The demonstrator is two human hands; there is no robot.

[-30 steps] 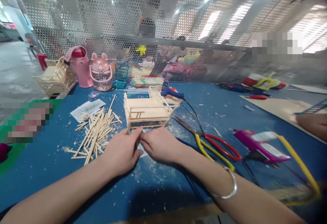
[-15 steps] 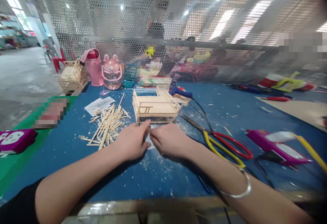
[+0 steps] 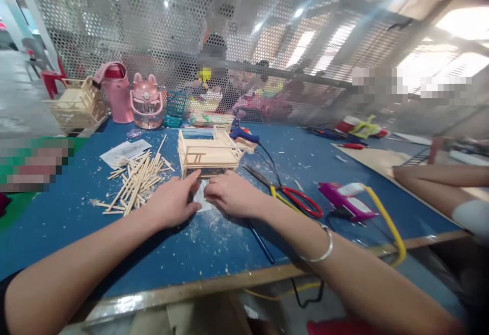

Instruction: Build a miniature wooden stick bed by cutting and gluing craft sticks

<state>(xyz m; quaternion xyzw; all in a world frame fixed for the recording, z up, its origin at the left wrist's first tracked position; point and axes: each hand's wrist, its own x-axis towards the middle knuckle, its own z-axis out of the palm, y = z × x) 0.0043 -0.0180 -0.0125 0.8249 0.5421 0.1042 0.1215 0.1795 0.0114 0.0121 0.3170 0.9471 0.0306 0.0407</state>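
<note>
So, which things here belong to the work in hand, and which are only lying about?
Probably in the work:
white paper, between left hand and right hand
stick model
loose sticks
scissors

Apparently only lying about:
pink flask
eared bottle
teal basket

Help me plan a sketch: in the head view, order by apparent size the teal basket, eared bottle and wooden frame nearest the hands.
1. Wooden frame
2. Eared bottle
3. Teal basket
</note>
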